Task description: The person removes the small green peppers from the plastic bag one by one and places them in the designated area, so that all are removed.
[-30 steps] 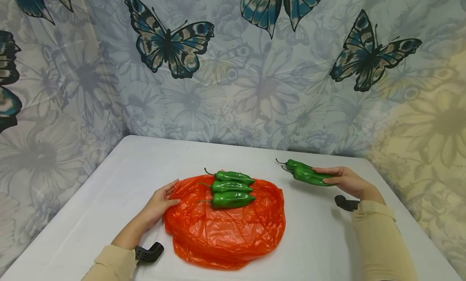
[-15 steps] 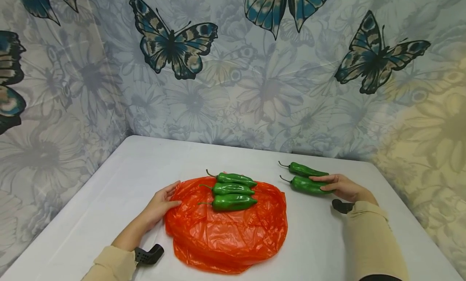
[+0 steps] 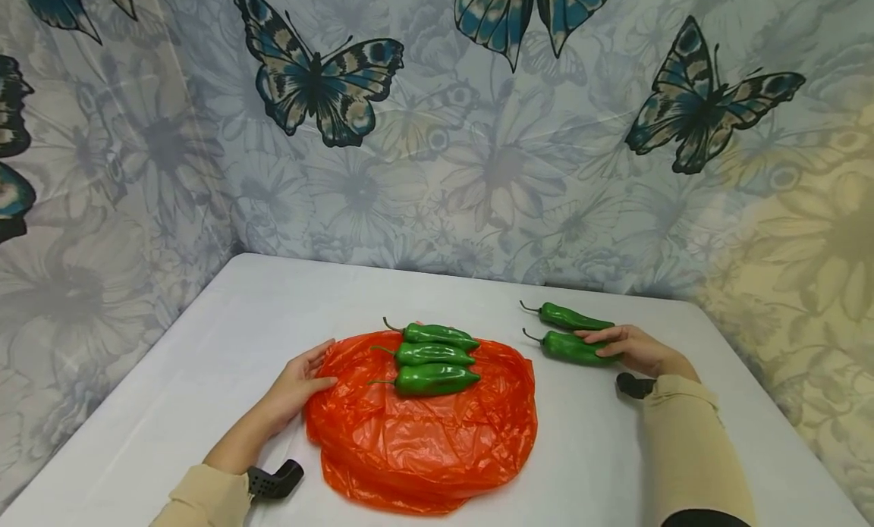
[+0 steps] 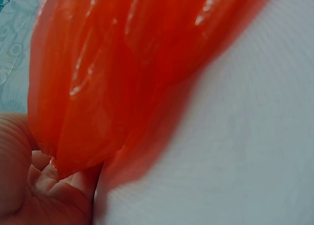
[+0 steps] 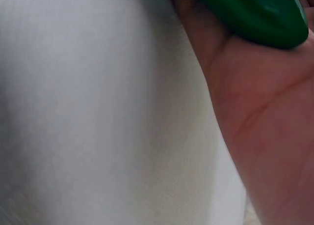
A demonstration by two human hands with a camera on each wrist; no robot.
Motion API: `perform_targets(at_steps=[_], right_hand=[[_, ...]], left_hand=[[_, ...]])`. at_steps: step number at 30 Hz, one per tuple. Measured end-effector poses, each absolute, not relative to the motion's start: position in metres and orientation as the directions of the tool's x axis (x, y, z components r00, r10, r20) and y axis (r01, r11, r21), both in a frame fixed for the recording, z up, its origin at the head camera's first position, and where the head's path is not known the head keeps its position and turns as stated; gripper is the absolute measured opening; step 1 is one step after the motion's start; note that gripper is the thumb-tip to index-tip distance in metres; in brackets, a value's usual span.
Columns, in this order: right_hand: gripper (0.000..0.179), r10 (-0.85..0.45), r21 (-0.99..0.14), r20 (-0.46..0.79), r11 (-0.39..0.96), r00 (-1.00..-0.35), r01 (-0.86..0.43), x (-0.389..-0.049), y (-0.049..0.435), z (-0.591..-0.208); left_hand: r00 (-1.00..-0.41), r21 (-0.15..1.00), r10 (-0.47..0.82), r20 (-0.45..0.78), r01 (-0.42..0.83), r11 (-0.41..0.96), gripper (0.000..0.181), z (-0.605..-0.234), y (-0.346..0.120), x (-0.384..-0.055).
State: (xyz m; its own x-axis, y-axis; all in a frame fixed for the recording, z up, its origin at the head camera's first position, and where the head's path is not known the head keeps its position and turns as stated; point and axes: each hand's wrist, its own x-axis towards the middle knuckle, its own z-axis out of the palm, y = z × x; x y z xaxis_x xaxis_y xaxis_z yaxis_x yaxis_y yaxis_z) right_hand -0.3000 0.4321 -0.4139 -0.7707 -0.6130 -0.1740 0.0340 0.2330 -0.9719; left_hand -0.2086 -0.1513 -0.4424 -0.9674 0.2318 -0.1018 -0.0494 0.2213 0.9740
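Observation:
Three long green peppers [image 3: 437,379] lie in a stack of rows on the far half of a crumpled red plastic bag [image 3: 423,443] in the head view. At the bag's left edge my left hand [image 3: 295,390] holds it; the left wrist view has the bag's film [image 4: 98,112] between thumb and fingers. My right hand [image 3: 642,351] grips the wide-spread tip end of a green pepper [image 3: 565,346] on the right, thumb on its near side. That pepper's tip [image 5: 274,23] lies against the palm in the right wrist view. Just behind it rests another green pepper [image 3: 573,316].
A white-covered table [image 3: 328,292] carries everything. Behind it hangs a floral cloth backdrop [image 3: 478,208] with blue butterflies. A black wrist mount [image 3: 276,480] sits by the left cuff, and another black mount [image 3: 635,385] by the right one.
A second ago my right hand held two peppers together. They now lie apart, the farther one released, the nearer still in my hand, which has moved slightly left. The left hand has stayed put.

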Motion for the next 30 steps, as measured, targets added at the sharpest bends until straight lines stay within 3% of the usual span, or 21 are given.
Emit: perform_targets(at_steps=[12, 22, 30], right_hand=[[0.029, -0.495, -0.922, -0.273, 0.38, -0.825, 0.076, -0.3, 0.427, -0.408], [0.034, -0.459, -0.9, -0.279, 0.432, -0.843, 0.063, -0.297, 0.427, -0.402], [0.042, -0.438, -0.886, -0.214, 0.464, -0.873, -0.016, -0.289, 0.425, -0.388]], left_hand=[[-0.967, 0.974, 0.228, -0.111, -0.06, 0.219, 0.066, -0.44, -0.152, -0.209], [-0.965, 0.973, 0.242, -0.106, -0.051, 0.224, 0.066, -0.437, -0.151, -0.206], [-0.966, 0.972, 0.231, -0.114, -0.061, 0.226, 0.067, -0.439, -0.151, -0.208]])
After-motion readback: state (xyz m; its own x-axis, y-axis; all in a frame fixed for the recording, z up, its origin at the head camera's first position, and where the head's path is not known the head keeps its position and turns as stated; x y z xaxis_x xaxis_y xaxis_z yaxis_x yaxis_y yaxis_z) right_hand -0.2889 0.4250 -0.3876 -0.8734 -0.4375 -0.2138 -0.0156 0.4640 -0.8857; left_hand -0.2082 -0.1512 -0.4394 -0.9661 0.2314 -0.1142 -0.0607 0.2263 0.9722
